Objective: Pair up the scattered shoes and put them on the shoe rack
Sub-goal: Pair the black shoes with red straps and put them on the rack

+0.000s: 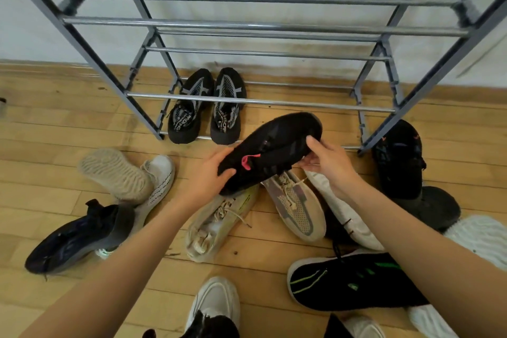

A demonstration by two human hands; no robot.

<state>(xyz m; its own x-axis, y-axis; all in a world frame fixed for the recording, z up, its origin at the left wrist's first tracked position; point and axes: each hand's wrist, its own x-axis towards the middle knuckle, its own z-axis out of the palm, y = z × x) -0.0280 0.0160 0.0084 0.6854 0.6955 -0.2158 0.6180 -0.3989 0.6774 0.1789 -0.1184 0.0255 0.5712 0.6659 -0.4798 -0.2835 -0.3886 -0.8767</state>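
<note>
**Black shoe held in both hands before the rack**

Nearest the camera, a white shoe (216, 302) is seen at the bottom edge, and a black shoe with green stripes (354, 282) lies just to its right on the wooden floor (55, 123). Further out, a dark blue shoe (79, 236) rests at the left, while a cream shoe (216, 225) and a beige mesh shoe (296, 203) lie side by side in the middle, under the forearms.

Above these, a black shoe with a pink tab (274, 145) is held off the floor, tilted with its toe toward the rack. The heel end is clasped by the left hand (208, 175), the thumb pressed on top and the fingers curled beneath. The toe end is gripped by the right hand (329, 162), thumb on the upper and fingers under the sole.

An upturned tan sole (115, 173) is seen at the left, and a black shoe with orange marks (400, 159) at the right, beside the rack's leg.

Farthest away, a matched pair of black-and-grey shoes (205, 107) is set on the lowest bars of the grey metal shoe rack (260, 26), which stands against the white wall.
</note>
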